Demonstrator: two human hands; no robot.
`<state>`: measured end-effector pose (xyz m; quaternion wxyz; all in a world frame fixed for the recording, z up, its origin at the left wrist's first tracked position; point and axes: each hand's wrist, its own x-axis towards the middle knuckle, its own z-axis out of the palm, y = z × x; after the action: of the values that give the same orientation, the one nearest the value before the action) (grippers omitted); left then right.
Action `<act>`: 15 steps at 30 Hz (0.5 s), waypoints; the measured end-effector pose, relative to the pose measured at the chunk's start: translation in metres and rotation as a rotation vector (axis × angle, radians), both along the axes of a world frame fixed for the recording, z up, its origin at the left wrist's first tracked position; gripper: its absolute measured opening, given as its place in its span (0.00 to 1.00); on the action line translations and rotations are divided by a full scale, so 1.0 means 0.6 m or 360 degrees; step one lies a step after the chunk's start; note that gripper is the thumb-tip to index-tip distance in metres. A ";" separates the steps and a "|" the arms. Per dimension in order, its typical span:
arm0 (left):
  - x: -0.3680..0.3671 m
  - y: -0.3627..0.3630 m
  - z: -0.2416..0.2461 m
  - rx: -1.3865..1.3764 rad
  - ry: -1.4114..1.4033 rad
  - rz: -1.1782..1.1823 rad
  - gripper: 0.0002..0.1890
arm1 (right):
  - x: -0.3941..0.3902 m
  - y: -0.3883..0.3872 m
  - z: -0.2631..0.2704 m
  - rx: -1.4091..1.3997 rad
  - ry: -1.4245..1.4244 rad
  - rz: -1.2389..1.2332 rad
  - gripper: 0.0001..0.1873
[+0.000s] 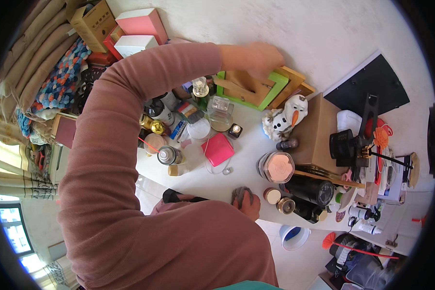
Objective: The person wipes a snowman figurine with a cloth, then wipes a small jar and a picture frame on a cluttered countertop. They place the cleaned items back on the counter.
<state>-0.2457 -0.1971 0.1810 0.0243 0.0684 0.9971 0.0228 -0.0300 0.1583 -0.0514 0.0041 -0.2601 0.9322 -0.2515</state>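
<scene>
My left hand (262, 59) reaches over the table to the wall and closes over the top edge of a green picture frame (262, 105), seen from its back; its fingertips are hidden. Wooden picture frames (295, 78) lean behind it, close to the fingers. At the table's near edge my right hand (250, 208) holds a bunched grey cloth (241, 194). A white snowman figurine (288, 116) stands right of the frames. Between the hands lie a pink square case (218, 149) with a thin cord and a small dark bottle (235, 130) with a light top.
Glass perfume bottles (220, 108), a spray can (168, 155) with a red straw and other containers crowd the left. A cardboard box (311, 134), a pink-lidded jar (280, 167) and a black cylindrical container (315, 190) stand right. A white bucket (295, 237) is on the floor.
</scene>
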 end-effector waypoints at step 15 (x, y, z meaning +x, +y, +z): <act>0.002 0.009 -0.003 0.0002 0.0025 0.0096 0.16 | 0.000 0.005 -0.017 0.0067 0.0009 0.0034 0.32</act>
<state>-0.2447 -0.1919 0.1791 0.0156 0.0384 0.9989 0.0235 -0.0300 0.1611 -0.0616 0.0097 -0.2706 0.9345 -0.2312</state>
